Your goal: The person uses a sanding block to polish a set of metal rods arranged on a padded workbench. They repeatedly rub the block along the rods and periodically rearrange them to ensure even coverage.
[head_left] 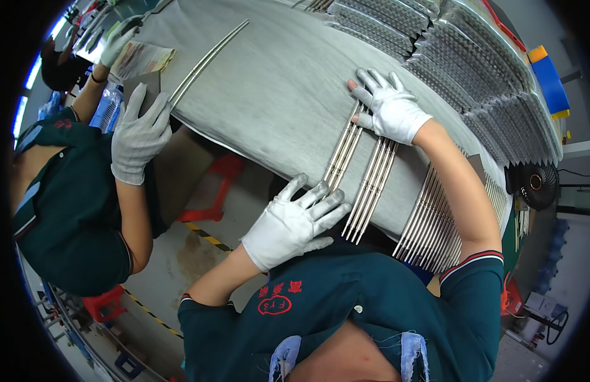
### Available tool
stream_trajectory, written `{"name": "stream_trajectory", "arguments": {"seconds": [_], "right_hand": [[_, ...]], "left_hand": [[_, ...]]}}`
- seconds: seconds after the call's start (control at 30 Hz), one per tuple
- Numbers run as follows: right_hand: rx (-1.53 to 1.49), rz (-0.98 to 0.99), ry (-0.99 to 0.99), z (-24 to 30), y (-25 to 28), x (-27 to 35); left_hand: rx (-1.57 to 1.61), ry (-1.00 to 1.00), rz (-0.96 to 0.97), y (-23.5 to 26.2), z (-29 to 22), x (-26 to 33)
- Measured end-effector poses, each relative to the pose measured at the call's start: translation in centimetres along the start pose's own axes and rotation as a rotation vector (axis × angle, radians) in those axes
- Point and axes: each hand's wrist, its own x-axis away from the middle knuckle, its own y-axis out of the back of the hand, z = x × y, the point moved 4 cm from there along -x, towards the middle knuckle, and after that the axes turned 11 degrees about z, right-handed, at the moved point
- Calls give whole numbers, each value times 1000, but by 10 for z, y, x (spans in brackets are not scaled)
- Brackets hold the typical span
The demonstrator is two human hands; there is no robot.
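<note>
My left hand (293, 224), in a white glove, is open with its fingers spread beside the lower ends of a small group of slender shiny metal rods (343, 156). Its fingertips appear to touch those ends. My right hand (393, 109), gloved with two bare fingertips showing, lies open over the upper ends of the rods and partly hides them. Just right of that group is a second row of metal rods (370, 191), side by side, its top under my right hand. Farther right, a wide row of similar rods (428, 223) runs partly beneath my right forearm.
Stacked trays of metal pieces in clear plastic (479, 83) line the far right of the grey-covered table (269, 95). At left, a co-worker's gloved hand (141, 134) is near a dark flat block (142, 89) and two long rods (209, 63). A black fan (535, 183) stands right; a red stool (215, 191) is below.
</note>
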Motion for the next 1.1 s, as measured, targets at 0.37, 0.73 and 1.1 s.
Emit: {"name": "stream_trajectory", "arguments": {"seconds": [0.37, 0.73, 1.1], "right_hand": [[-17, -74, 19, 12, 5, -23], [-49, -121, 48, 26, 13, -43], [14, 74, -5, -2, 17, 16]], "left_hand": [[-51, 111, -11, 2, 13, 15], [-57, 183, -45, 6, 22, 23], [29, -44, 32, -5, -12, -4]]}}
